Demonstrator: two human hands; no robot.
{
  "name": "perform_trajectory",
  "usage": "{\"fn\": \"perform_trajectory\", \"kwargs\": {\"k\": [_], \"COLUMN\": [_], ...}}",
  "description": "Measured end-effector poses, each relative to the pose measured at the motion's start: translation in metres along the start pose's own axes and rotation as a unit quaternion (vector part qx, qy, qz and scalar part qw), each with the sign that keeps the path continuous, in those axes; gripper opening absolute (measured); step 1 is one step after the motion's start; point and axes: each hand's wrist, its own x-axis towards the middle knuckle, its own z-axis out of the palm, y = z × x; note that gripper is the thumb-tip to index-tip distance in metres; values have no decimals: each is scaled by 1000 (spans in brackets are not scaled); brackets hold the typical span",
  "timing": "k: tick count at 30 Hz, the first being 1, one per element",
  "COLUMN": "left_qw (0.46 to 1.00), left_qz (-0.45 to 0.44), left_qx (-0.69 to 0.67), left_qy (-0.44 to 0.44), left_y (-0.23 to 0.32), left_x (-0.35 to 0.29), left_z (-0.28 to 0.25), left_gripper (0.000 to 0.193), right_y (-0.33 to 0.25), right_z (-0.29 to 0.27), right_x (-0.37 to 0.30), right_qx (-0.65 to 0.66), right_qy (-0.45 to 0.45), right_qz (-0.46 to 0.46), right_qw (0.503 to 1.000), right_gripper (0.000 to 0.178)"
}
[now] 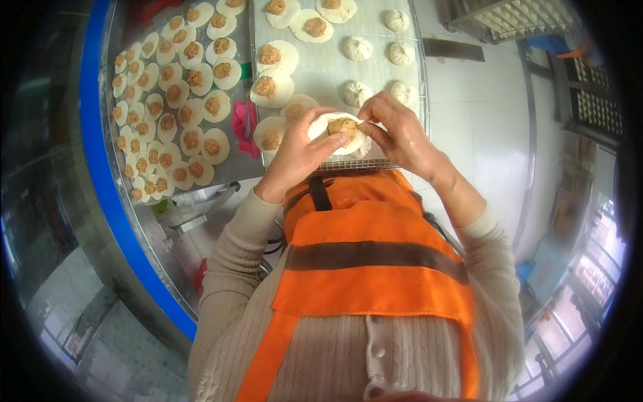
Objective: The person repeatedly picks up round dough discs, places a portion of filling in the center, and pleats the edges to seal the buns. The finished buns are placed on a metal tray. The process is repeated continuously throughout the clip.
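Between my two hands, above the near end of a wire-edged tray (445,50), I hold a round dough wrapper topped with brown filling (343,127). My left hand (305,149) cradles it from the left, its thumb resting by the filling. On the other side, my right hand (400,134) pinches the wrapper's right edge between thumb and fingers. Pleated, closed buns (358,48) stand along the tray's right half. Open wrappers with filling (276,57) lie on its left half, and one is partly hidden behind my left hand.
Left of the tray, a metal table (231,151) carries many flat wrappers with filling (191,139); a blue strip (100,134) borders it. A pink object (244,127) lies between table and tray. Racks (593,94) with rows of pale pieces stand at the right.
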Motion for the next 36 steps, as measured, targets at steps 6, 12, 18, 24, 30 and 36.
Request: {"fn": "perform_trajectory", "kwargs": {"k": [6,12,18,24,30,36], "left_qw": [998,978,987,996,997,969], "left_qz": [49,118,66,-10,56,108], "left_qx": [36,172,127,52,23,224], "left_qy": [9,32,78,73,45,-1], "left_y": [3,-4,-3,-13,-39,-18], "left_x": [-4,-6,-2,-3,-2,3], "left_z": [8,13,17,16,27,15], "left_gripper": [36,34,36,39,33,40], "right_y": [-3,-8,-4,3,10,8], "right_z": [-8,-3,1,8,4,9], "right_x": [7,1,3,-4,-6,0], "right_qx": [54,52,-1,2,-38,-4], "right_qy": [-30,-45,-34,-23,-79,-31], "right_qz": [5,-9,-14,-6,-1,-26], "right_qw": [998,998,999,1000,996,999], "right_gripper": [26,22,18,21,22,17]}}
